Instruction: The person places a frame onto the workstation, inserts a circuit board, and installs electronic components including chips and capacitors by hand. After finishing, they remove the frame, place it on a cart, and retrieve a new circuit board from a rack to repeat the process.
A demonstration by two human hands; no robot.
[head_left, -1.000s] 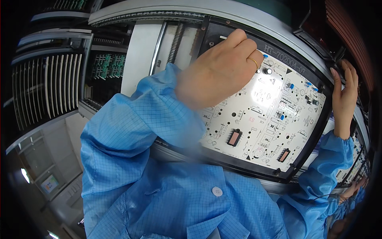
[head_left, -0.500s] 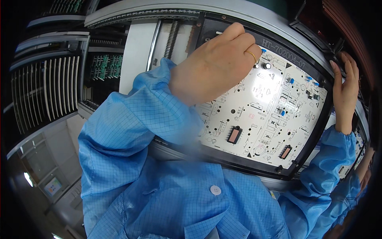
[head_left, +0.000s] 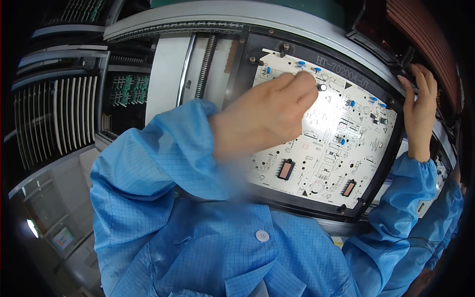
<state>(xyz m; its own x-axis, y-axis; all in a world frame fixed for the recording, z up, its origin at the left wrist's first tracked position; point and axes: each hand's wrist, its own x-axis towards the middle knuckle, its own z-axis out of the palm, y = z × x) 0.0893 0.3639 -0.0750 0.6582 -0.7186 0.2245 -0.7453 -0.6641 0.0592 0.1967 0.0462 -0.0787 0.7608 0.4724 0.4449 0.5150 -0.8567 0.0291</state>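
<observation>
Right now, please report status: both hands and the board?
Left hand fingers on white circuit board, upper area. Right hand on black carrier frame edge. Nothing blocking board.

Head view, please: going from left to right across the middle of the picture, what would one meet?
Slotted rack → green circuit boards → threaded rod → left hand on the white circuit board → black carrier frame → right hand at the frame's right edge.

A single head-worn fisheye view looks down and forward from very close, over the person's own blue-sleeved chest, onto a white circuit board in its black carrier frame. Straight edges bow toward the dark rim.
</observation>
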